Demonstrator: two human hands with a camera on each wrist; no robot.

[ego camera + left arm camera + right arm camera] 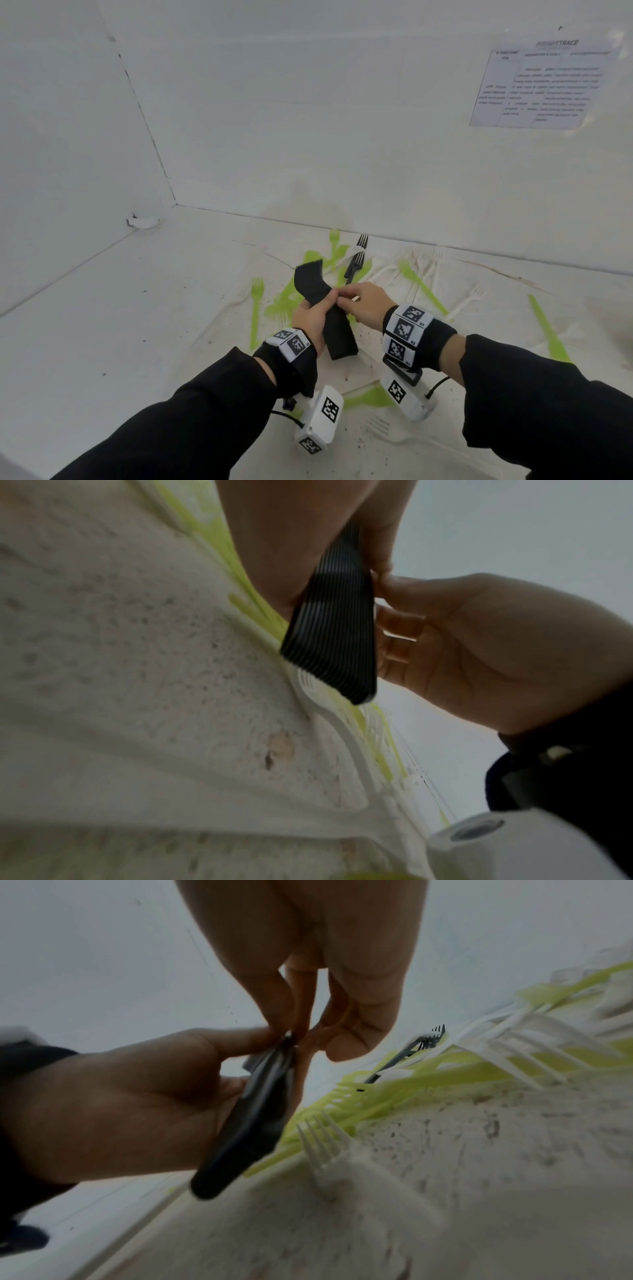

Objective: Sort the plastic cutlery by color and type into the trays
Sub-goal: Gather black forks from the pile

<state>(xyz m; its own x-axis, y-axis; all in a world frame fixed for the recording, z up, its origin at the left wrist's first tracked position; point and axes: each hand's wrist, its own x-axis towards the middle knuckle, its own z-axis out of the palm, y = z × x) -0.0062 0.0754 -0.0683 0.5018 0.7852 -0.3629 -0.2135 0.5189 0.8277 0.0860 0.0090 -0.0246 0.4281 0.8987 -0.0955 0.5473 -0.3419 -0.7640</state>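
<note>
Left hand [310, 317]: grip wraps the stacked bundle of black plastic cutlery [330, 313], held above the table's cloth
Right hand [366, 303]: fingertips pinch the bundle's top edge
Advice: square the stack before moving
Loose black forks [356, 262]: 12 o'clock

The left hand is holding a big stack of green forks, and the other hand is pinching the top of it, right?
Not green. The stack of forks gripped by the left hand is black, as the head view shows. The green forks lie loose on the cloth. The right hand does pinch at the stack's top.
</note>
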